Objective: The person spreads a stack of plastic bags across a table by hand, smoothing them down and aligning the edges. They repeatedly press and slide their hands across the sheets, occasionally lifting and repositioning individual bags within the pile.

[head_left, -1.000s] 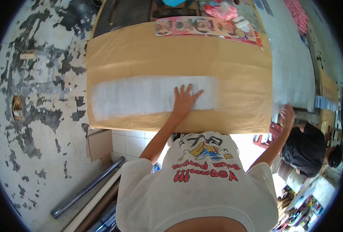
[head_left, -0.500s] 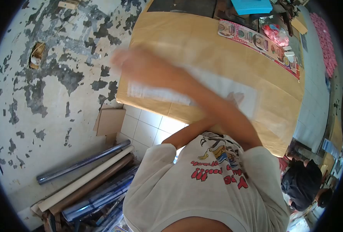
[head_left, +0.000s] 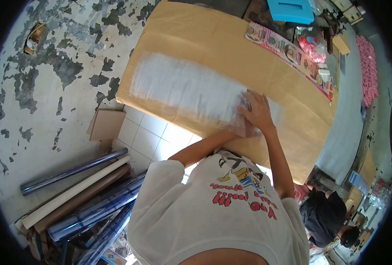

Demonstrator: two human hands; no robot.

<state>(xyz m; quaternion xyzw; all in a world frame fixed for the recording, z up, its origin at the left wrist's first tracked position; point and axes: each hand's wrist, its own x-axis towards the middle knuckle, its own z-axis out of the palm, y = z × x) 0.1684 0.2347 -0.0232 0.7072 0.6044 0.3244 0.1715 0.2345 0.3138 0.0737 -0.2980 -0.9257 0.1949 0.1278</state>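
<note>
A stack of thin whitish, see-through plastic (head_left: 182, 86) lies across a large brown paper-covered surface (head_left: 196, 26). My right hand (head_left: 258, 110) rests on the right part of the plastic, its thumb apart from its curved fingers. Just below it, my left hand (head_left: 244, 127) is at the near edge of the plastic, partly covered by a sheet and blurred, so its fingers cannot be made out.
A printed strip (head_left: 288, 51), a blue plastic container (head_left: 291, 11) and a pink bag (head_left: 313, 49) lie at the back right. Long rolls (head_left: 76, 190) lean at lower left beside a peeling wall (head_left: 50, 88). Another person (head_left: 323, 216) is at lower right.
My right hand has swept from the left end of the plastic back to its right part. My left hand has shifted left and nearer my body. The view has moved slightly.
</note>
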